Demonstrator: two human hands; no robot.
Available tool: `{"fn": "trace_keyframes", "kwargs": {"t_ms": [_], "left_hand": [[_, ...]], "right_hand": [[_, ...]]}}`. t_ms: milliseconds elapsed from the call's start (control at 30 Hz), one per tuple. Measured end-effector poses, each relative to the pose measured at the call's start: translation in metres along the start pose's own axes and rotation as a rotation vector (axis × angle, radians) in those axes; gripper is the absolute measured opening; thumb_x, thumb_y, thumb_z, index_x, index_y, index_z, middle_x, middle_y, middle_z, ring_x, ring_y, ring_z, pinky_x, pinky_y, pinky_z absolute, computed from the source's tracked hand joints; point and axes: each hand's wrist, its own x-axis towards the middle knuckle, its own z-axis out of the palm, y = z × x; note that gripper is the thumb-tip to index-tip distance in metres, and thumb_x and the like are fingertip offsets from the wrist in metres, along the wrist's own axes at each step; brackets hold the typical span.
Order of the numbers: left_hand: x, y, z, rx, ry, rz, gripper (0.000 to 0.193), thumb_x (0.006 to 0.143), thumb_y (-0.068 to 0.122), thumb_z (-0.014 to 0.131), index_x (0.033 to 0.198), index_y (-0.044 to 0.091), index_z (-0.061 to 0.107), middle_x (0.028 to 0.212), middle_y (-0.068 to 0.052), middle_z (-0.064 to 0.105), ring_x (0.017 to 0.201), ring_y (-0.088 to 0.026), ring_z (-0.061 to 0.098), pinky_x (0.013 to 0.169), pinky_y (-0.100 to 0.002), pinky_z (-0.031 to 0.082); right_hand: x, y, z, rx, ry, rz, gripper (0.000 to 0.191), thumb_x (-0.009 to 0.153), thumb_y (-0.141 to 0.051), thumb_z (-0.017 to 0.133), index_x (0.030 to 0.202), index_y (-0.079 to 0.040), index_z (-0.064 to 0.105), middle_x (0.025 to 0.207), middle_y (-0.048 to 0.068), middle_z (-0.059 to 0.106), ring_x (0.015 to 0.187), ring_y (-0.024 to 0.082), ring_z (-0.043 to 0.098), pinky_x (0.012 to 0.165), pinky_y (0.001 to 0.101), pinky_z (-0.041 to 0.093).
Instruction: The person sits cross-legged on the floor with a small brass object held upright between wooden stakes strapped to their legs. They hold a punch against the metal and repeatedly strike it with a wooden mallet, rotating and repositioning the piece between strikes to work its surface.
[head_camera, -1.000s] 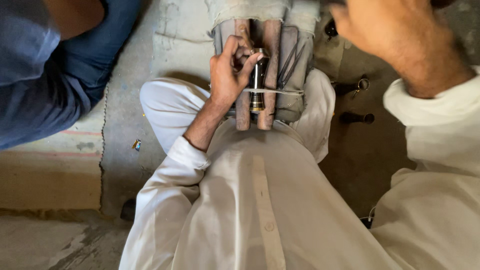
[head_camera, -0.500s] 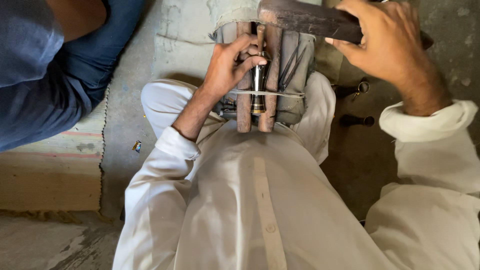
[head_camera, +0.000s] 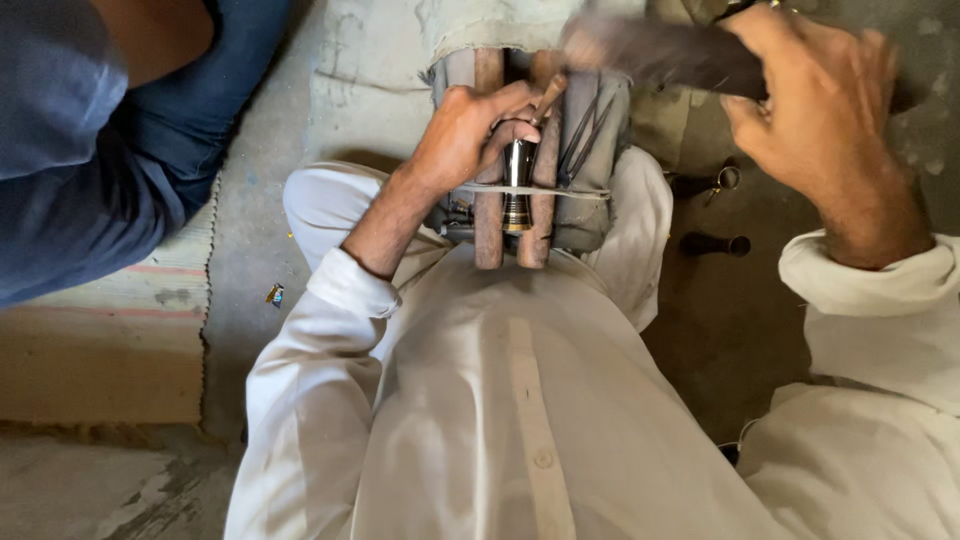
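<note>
Head view: left hand (head_camera: 470, 135) is curled shut around a thin punch-like tool (head_camera: 548, 97) and the top of a shiny dark metal cylinder (head_camera: 517, 185), which stands clamped between two wooden bars (head_camera: 488, 215) on the person's lap; right hand (head_camera: 815, 110) is fisted tight on the handle of a motion-blurred hammer (head_camera: 650, 50), whose head sits just above the tool tip. Tight space: grey cloth and wire flank the bars, a blue-clothed person (head_camera: 90, 130) crowds the left, small dark parts (head_camera: 715, 243) lie on the floor at right. Versus 0.5 s ago, the hammer has dropped closer to the tool; left hand unchanged.
</note>
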Motion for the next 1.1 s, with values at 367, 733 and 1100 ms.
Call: {"fn": "trace_keyframes", "kwargs": {"t_ms": [367, 733, 1100], "left_hand": [[-0.012, -0.003, 0.003, -0.063, 0.069, -0.069, 0.029, 0.098, 0.002, 0.078, 0.122, 0.006, 0.064, 0.102, -0.011, 0.078, 0.095, -0.024, 0.080, 0.077, -0.036, 0.060], [-0.012, -0.010, 0.005, -0.022, 0.098, 0.035, 0.036, 0.098, 0.001, 0.076, 0.131, 0.006, 0.063, 0.115, -0.010, 0.078, 0.109, -0.023, 0.078, 0.091, -0.034, 0.063], [-0.016, -0.004, 0.023, -0.113, 0.332, -0.087, 0.031, 0.098, 0.005, 0.078, 0.125, 0.005, 0.063, 0.103, -0.008, 0.080, 0.094, -0.016, 0.081, 0.080, -0.028, 0.065]], "right_hand": [[-0.034, 0.036, 0.053, 0.654, 0.196, 0.064, 0.036, 0.103, -0.002, 0.071, 0.136, 0.003, 0.056, 0.101, 0.012, 0.064, 0.085, 0.022, 0.065, 0.077, 0.0302, 0.052], [-0.001, 0.013, 0.013, -0.095, 0.125, -0.099, 0.049, 0.083, -0.009, 0.085, 0.128, -0.009, 0.066, 0.095, 0.006, 0.068, 0.080, 0.022, 0.066, 0.076, 0.0380, 0.048], [0.038, 0.006, 0.009, -0.252, 0.070, -0.236, 0.025, 0.087, -0.019, 0.081, 0.106, -0.009, 0.068, 0.079, 0.006, 0.062, 0.071, 0.020, 0.061, 0.071, 0.0353, 0.046]]}}
